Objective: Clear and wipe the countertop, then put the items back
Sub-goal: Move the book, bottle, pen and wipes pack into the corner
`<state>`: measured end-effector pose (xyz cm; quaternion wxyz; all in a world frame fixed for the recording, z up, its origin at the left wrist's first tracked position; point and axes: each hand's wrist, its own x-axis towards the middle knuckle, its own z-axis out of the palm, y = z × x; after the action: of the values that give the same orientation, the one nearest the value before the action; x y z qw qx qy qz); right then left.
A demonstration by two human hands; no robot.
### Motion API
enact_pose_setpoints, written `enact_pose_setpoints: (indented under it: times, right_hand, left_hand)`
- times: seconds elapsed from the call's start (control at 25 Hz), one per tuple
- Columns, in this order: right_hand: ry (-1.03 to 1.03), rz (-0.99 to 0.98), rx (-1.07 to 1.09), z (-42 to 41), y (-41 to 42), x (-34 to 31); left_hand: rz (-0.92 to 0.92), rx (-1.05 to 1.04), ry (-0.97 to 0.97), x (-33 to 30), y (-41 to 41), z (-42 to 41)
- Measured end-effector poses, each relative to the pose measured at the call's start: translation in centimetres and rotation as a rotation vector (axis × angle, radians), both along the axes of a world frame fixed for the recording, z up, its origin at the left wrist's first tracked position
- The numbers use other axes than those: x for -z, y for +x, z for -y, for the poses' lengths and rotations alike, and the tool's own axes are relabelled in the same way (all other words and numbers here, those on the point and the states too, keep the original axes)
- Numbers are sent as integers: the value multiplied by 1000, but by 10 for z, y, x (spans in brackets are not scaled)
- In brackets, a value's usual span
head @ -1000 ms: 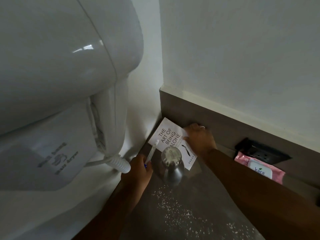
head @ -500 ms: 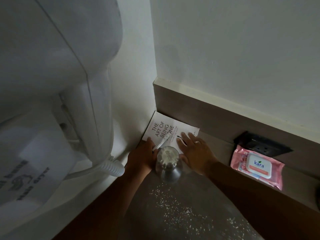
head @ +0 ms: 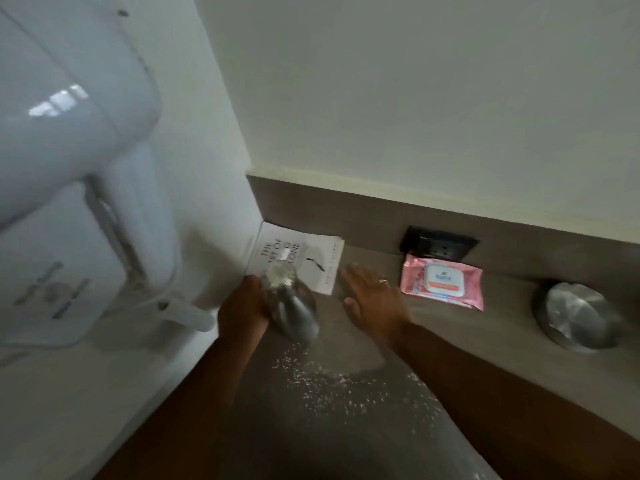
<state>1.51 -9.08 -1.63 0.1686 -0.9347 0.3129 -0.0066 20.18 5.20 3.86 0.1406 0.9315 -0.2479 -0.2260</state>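
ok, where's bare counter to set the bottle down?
Free: the strip between the book and the pink wipes pack, under the right hand; also between wipes and metal bowl. Crowded: the corner with book and bottle. Crumbs cover the front.

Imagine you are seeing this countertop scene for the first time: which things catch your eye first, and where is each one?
The big white wall-mounted hair dryer fills the left side. In the corner, the left hand is at the side of a steel bottle, in front of a white book, while the right hand hovers open beside it. Further right, a pink wipes pack lies below a black socket, and white crumbs speckle the near countertop.
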Motion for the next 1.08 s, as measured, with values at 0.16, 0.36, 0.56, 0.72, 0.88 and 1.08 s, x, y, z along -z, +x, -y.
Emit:
enact_pose_setpoints:
  times: [0.16, 0.36, 0.56, 0.72, 0.88, 1.08]
  right_hand:
    - [69, 125, 514, 1, -103, -2]
    - [-128, -155, 896, 45, -194, 0]
    - [-171, -418, 918, 74, -229, 3]
    - [-361, -316, 699, 44, -212, -11]
    - [-476, -61, 216, 1, -128, -24]
    - [-369, -55, -138, -2, 5, -26]
  left_hand:
    - [133, 137, 18, 22, 5, -11]
    - [72, 35, -80, 40, 13, 1]
    - [91, 18, -67, 41, 20, 6]
    - [164, 21, -77, 31, 21, 3]
    - [205, -20, -156, 29, 23, -3]
    - [214, -55, -198, 32, 36, 0]
